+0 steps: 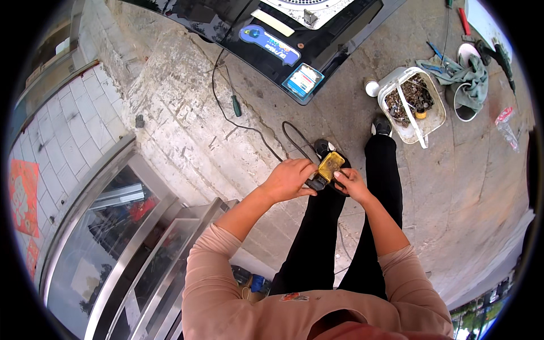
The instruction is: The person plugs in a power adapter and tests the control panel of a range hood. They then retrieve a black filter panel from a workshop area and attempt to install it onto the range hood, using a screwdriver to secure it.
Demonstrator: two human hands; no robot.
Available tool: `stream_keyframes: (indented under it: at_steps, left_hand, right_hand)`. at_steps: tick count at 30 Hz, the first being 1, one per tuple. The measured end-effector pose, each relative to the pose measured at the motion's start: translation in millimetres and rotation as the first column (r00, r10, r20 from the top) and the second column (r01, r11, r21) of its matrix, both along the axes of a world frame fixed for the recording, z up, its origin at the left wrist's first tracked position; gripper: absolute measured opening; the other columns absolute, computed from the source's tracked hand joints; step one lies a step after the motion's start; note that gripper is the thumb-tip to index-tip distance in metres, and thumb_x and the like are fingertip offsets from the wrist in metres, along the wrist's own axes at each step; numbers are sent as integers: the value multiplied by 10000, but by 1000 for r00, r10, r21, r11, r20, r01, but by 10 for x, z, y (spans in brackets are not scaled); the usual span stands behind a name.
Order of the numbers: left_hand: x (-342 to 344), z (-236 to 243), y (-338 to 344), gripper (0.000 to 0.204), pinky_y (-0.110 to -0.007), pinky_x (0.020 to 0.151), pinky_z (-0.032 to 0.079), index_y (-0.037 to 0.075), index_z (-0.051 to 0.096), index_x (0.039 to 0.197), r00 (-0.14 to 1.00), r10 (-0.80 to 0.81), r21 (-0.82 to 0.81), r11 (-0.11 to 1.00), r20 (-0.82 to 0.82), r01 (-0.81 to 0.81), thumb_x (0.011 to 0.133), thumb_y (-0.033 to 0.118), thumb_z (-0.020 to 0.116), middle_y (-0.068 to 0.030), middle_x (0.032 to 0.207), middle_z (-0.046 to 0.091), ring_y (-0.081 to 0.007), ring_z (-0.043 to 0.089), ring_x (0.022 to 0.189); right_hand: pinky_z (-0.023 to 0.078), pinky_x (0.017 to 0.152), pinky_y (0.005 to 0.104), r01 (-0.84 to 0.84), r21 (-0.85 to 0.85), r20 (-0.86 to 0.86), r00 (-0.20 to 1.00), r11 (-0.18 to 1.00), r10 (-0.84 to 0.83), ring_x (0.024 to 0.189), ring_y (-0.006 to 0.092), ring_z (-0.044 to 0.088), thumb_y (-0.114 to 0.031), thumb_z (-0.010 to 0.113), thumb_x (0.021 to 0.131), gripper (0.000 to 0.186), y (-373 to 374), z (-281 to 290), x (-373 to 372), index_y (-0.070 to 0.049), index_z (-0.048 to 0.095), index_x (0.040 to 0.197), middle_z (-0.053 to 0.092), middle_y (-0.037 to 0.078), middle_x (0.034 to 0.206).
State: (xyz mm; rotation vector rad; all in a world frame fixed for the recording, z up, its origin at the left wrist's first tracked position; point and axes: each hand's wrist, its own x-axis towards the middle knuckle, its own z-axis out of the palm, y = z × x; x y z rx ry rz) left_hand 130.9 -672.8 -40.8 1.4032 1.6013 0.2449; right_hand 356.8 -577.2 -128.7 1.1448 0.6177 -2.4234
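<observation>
In front of my lap I hold a worn yellow and black device (328, 166) with a black cable attached. My left hand (292, 178) grips its black lower end from the left, fingers curled over it. My right hand (352, 185) is closed on its right side, with the thumb at the yellow part. The device is tilted and sits over my left shoe and leg. The black cable (289, 130) loops up from it across the ground.
Ahead lies a black glass appliance (226, 22) with a blue strip and square box. A green screwdriver (236, 105) lies left. At right are a white bucket of small parts (403, 130), tools, a grey cloth (475, 82) and a plastic bag (507, 127). A steel-framed glass door (85, 255) is lower left.
</observation>
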Motion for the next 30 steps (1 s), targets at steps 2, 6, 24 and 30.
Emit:
stream_keyframes:
  at_steps: [2, 6, 24, 30]
  left_hand:
    - [-3, 476, -21, 792, -413, 893, 487, 92, 476, 1299, 994, 111, -166, 980, 17, -107, 635, 332, 836, -158, 1270, 509, -343, 579, 1062]
    - [-52, 1039, -177, 875, -419, 953, 474, 96, 410, 1405, 996, 46, -20, 999, 78, -44, 660, 288, 826, -198, 1472, 333, -378, 520, 1181]
    - [-912, 2579, -1249, 905, -455, 1022, 417, 192, 415, 1421, 983, 156, 107, 983, -96, -146, 632, 317, 841, -140, 1531, 285, -360, 488, 1216]
    - [-1150, 2450, -1308, 776, -419, 1012, 416, 86, 480, 1355, 852, 510, 42, 860, -117, -509, 685, 279, 819, -130, 1427, 444, -327, 484, 1239]
  right_hand:
    - [403, 529, 212, -55, 15, -36, 998, 998, 55, 482, 40, 368, -340, 616, 938, 335, -35, 357, -17, -79, 561, 736, 403, -71, 560]
    - [407, 555, 211, -166, 65, -57, 984, 984, 170, 553, 31, 425, -342, 625, 933, 317, -66, 989, -148, -64, 593, 784, 430, -72, 611]
    - [359, 487, 244, -226, 415, -128, 945, 882, 302, 529, 63, 443, -310, 603, 945, 284, -721, 2289, -1324, -27, 591, 958, 486, -29, 630]
    - [425, 654, 301, -278, 584, -115, 902, 762, 417, 705, 140, 519, -316, 658, 897, 370, -555, 2069, -1726, 38, 612, 997, 570, 48, 764]
